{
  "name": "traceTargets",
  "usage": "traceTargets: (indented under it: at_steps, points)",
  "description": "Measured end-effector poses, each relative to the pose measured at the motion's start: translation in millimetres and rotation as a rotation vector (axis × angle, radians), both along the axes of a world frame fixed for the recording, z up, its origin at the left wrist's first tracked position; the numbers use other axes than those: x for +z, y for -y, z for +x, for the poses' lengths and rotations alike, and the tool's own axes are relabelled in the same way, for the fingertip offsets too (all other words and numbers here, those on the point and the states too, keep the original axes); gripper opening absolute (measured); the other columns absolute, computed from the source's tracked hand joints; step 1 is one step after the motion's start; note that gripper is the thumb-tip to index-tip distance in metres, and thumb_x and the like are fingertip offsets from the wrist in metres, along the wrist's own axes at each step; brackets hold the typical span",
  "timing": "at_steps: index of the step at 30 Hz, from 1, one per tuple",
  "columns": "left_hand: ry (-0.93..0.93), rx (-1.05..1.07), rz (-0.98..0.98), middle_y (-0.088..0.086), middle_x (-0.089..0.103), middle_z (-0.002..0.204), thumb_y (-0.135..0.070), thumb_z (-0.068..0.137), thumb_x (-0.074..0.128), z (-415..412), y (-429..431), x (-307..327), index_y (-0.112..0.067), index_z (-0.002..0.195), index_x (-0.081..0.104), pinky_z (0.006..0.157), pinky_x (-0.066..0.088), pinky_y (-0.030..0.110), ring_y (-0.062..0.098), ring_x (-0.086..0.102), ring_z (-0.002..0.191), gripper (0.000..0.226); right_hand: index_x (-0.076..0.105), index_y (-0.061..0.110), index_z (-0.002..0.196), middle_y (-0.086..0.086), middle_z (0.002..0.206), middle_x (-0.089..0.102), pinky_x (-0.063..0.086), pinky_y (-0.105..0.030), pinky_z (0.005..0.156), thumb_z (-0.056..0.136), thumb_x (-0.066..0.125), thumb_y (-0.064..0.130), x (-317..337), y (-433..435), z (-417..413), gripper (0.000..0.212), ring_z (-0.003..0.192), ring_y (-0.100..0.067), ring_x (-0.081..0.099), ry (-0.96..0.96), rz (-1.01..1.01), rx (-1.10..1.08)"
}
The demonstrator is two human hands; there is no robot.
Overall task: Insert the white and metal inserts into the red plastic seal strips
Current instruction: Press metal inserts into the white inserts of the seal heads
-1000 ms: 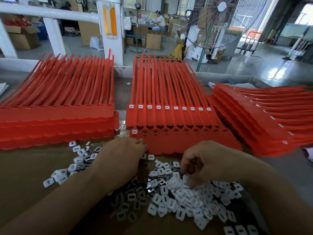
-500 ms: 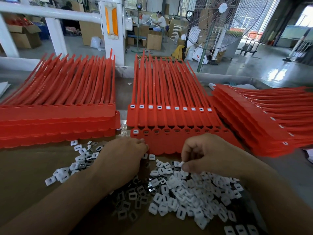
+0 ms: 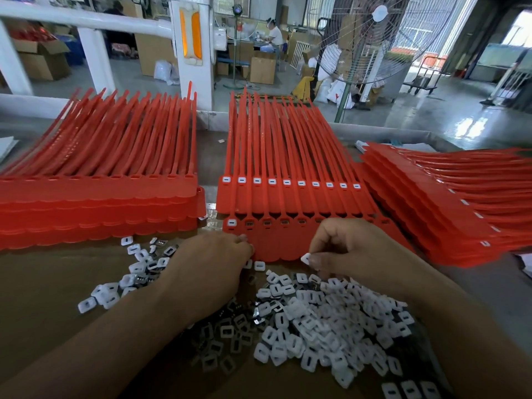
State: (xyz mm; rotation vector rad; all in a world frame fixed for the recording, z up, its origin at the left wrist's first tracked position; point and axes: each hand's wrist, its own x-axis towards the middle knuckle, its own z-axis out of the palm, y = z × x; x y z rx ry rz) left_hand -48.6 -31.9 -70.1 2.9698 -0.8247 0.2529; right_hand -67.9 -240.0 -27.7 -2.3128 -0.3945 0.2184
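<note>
At the near edge of the tabletop [image 3: 43, 283], the centre sheet of red seal strips [image 3: 288, 156] is the one in work. Right hand [image 3: 354, 249] pinches one white insert [image 3: 305, 259] between thumb and forefinger, just over the strip heads, not yet seated. Left hand [image 3: 210, 263] has fingers curled down at the sheet's near edge; can't tell if it grips anything. Front row: leftmost socket [image 3: 231, 223] is capped white, next socket [image 3: 249, 224] looks dark and open, so my guess is that's the target. To do it well: pin the sheet, turn the insert so its slot runs crosswise like the finished back row [image 3: 288, 182], drop it square, press until flush. Strips' long axis runs away from the person, tails far, heads near. Loose insert pile [image 3: 316, 326] sits by the right wrist.
</note>
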Motion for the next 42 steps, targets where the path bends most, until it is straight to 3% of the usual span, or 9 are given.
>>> traceTargets:
  at_steps: [5, 9, 15, 22, 26, 30, 42]
  points:
    - [0.002, -0.004, -0.01, -0.011, 0.05, 0.127, -0.015, 0.09, 0.035, 0, 0, 0, -0.027, 0.127, 0.045, 0.092, 0.044, 0.026, 0.009, 0.048, 0.115, 0.04, 0.057, 0.022, 0.076, 0.011, 0.067, 0.068, 0.047, -0.018, 0.056, 0.084, 0.063, 0.023, -7, -3, 5, 0.011, 0.059, -0.001, 0.059, 0.045, 0.029, -0.068]
    - [0.001, -0.005, -0.003, -0.01, 0.051, 0.126, -0.016, 0.089, 0.037, 1, 0, 0, -0.026, 0.125, 0.046, 0.091, 0.045, 0.028, 0.01, 0.049, 0.114, 0.039, 0.06, 0.023, 0.081, 0.007, 0.07, 0.068, 0.043, -0.008, 0.054, 0.083, 0.066, 0.014, -5, -10, 13, 0.012, 0.063, 0.001, 0.064, 0.073, 0.117, -0.099]
    - [0.005, -0.007, -0.034, -0.01, 0.054, 0.123, -0.016, 0.087, 0.037, 0, -2, 0, -0.026, 0.122, 0.05, 0.091, 0.045, 0.03, 0.011, 0.05, 0.112, 0.038, 0.06, 0.03, 0.07, 0.012, 0.072, 0.063, 0.044, -0.01, 0.062, 0.081, 0.068, 0.013, 4, -34, 38, 0.022, 0.067, 0.002, 0.058, 0.141, -0.066, -0.053]
    - [0.014, -0.018, -0.049, -0.01, 0.055, 0.123, -0.019, 0.086, 0.037, 1, -4, -3, -0.026, 0.122, 0.05, 0.092, 0.044, 0.029, 0.011, 0.05, 0.113, 0.039, 0.069, 0.014, 0.089, 0.017, 0.065, 0.051, 0.035, 0.001, 0.051, 0.085, 0.062, 0.008, -6, -60, 68, 0.009, 0.06, 0.005, 0.047, 0.167, -0.089, -0.088]
    - [0.021, -0.035, -0.049, -0.009, 0.055, 0.122, -0.021, 0.087, 0.037, 1, -4, -4, -0.026, 0.12, 0.052, 0.09, 0.044, 0.029, 0.011, 0.051, 0.111, 0.037, 0.069, 0.012, 0.094, 0.014, 0.066, 0.053, 0.04, -0.01, 0.063, 0.087, 0.06, 0.009, -12, -72, 75, 0.012, 0.064, 0.003, 0.048, 0.16, -0.142, -0.072]
    - [0.029, -0.049, -0.054, -0.01, 0.056, 0.119, -0.022, 0.086, 0.038, 1, -4, -5, -0.027, 0.119, 0.052, 0.085, 0.044, 0.026, 0.01, 0.051, 0.108, 0.036, 0.07, 0.014, 0.096, -0.002, 0.098, 0.069, 0.046, -0.023, 0.085, 0.086, 0.059, 0.008, -20, -76, 77, 0.015, 0.094, -0.011, 0.061, 0.127, -0.141, -0.099]
    - [0.04, -0.046, -0.039, -0.011, 0.056, 0.118, -0.022, 0.085, 0.036, 3, -4, -7, -0.027, 0.115, 0.054, 0.083, 0.044, 0.026, 0.01, 0.052, 0.106, 0.036, 0.072, 0.019, 0.092, 0.002, 0.1, 0.069, 0.045, -0.022, 0.08, 0.084, 0.061, 0.01, -28, -77, 82, 0.016, 0.096, -0.013, 0.061, 0.162, -0.187, -0.123]
